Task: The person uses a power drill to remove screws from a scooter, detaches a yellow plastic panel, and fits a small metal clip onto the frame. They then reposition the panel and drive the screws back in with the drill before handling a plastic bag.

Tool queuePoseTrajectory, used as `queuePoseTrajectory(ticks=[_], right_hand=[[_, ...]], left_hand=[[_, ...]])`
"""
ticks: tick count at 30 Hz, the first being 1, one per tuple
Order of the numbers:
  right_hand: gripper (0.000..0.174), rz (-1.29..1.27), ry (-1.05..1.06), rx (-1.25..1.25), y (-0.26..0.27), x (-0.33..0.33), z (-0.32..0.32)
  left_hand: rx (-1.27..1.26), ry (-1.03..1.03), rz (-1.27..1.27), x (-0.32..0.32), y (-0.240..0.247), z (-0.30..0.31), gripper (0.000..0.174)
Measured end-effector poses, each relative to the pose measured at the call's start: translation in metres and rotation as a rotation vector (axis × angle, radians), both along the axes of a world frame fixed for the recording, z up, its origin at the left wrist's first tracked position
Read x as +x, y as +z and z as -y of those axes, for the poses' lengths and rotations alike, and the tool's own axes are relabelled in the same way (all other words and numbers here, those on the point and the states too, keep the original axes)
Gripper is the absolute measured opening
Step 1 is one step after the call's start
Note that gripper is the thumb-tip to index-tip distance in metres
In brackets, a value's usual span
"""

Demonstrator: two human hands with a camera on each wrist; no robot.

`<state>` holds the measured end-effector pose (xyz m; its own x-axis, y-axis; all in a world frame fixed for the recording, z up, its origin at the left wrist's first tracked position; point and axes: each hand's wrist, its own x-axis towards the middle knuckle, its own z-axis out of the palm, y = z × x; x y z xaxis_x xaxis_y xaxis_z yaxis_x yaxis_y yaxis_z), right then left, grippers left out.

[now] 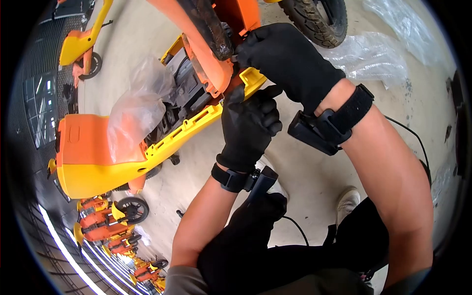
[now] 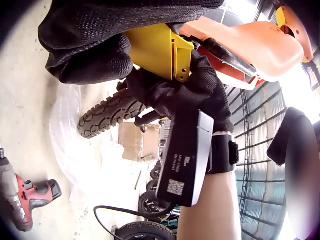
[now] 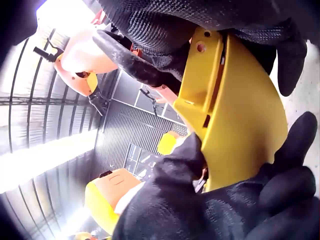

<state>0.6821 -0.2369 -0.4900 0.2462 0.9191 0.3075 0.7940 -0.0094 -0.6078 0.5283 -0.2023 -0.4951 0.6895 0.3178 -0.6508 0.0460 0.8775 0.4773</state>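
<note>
- Gripping the yellow panel (image 1: 191, 122) near its right-hand end, my left hand (image 1: 248, 130) has its thumb on one face and its fingers curled round the other.
- My right hand (image 1: 295, 64) is at that same end of the panel, fingers bent; I cannot tell whether they pinch it or only press against it.
- The panel runs slantwise along the near side of a scooter, with black inner parts (image 1: 189, 86) just beyond it.
- An orange body piece (image 1: 214, 69) comes down beside the panel, close to my fingers.
- Clear plastic wrap (image 1: 135, 105) lies beyond the panel's left stretch, partly over an orange cover (image 1: 81, 135).
- Past the panel's right end stands a knobbly tyre (image 1: 319, 22), with a plastic sheet (image 1: 368, 56) on the floor nearby.
- Also on the floor, well apart from the panel, lies a red power tool (image 2: 32, 195).
</note>
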Motion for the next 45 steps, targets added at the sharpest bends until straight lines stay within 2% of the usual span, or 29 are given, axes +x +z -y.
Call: queuePoseTrajectory(ticks=[1, 3, 6, 13, 15, 25, 28, 32, 40, 44, 45], right_hand=[[0.017, 0.006, -0.008, -0.011, 0.0, 0.003, 0.002], [0.025, 0.341, 0.065, 0.109, 0.0, 0.011, 0.005], [0.034, 0.363, 0.078, 0.075, 0.0, 0.011, 0.003], [0.029, 0.311, 0.09, 0.098, -0.002, 0.009, 0.001], [0.026, 0.319, 0.027, 0.068, 0.0, 0.004, 0.002], [0.029, 0.347, 0.048, -0.006, 0.002, 0.007, -0.001], [0.026, 0.326, 0.107, 0.109, 0.0, 0.009, 0.0], [0.016, 0.311, 0.032, 0.136, -0.003, 0.002, -0.006], [0.007, 0.329, -0.093, 0.081, -0.005, -0.013, -0.004], [0.004, 0.143, -0.111, 0.15, -0.004, -0.011, -0.003], [0.004, 0.07, -0.089, 0.154, -0.004, -0.009, -0.003]], left_hand=[[0.03, -0.005, -0.015, 0.002, 0.0, 0.001, 0.068], [-0.004, -0.02, 0.013, 0.001, -0.003, -0.002, 0.069], [0.001, -0.044, 0.015, 0.0, -0.003, -0.003, 0.07], [0.015, 0.008, -0.041, 0.003, 0.0, 0.0, 0.07], [0.027, -0.004, -0.039, 0.002, 0.0, 0.001, 0.069], [0.0, 0.003, -0.052, 0.001, -0.001, -0.001, 0.061], [0.047, -0.016, -0.04, 0.001, -0.001, 0.0, 0.059], [0.012, -0.029, 0.001, 0.002, -0.003, -0.001, 0.054], [0.288, -0.013, -0.019, 0.002, 0.004, 0.007, 0.047], [0.338, 0.006, 0.01, 0.003, 0.003, 0.007, 0.046], [0.188, 0.014, -0.007, 0.002, 0.0, 0.004, 0.046]])
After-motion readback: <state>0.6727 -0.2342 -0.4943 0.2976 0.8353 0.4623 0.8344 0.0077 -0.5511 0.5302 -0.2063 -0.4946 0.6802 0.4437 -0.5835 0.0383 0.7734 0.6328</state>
